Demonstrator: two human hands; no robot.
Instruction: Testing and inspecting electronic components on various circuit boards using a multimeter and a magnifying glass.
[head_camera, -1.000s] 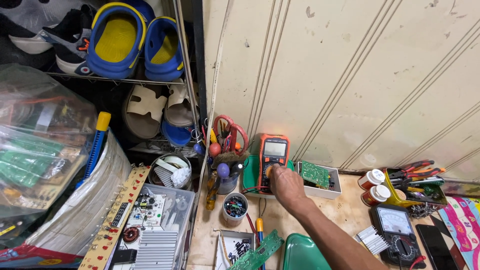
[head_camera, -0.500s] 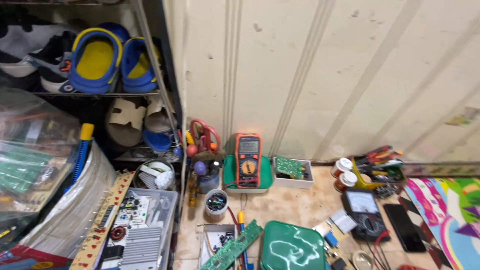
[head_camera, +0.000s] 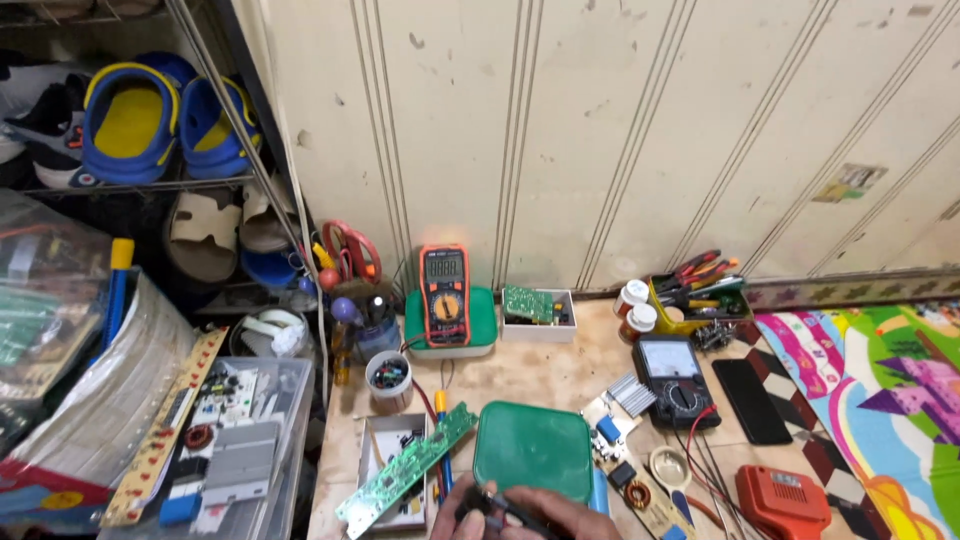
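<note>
Only fingers show at the bottom edge. My right hand (head_camera: 570, 518) is closed on a thin black probe (head_camera: 500, 505), and my left hand (head_camera: 452, 522) touches its other end; its grip is hidden. Both sit just below a green square lid (head_camera: 532, 450). A long green circuit board (head_camera: 410, 470) lies tilted across a small white box (head_camera: 378, 440) to the left. An orange digital multimeter (head_camera: 445, 295) leans on the wall atop a green container (head_camera: 480, 330), with red and black leads running toward my hands.
A black analog meter (head_camera: 672, 375), a black phone (head_camera: 755, 400) and an orange-red device (head_camera: 785, 500) lie right. A yellow tool tray (head_camera: 695, 290) stands by the wall. A clear bin of boards (head_camera: 220, 440) and a shoe rack (head_camera: 150, 120) fill the left.
My right arm has drawn back from the orange multimeter to the bottom edge. The view has shifted right and down, and my hands now hold a black probe.
</note>
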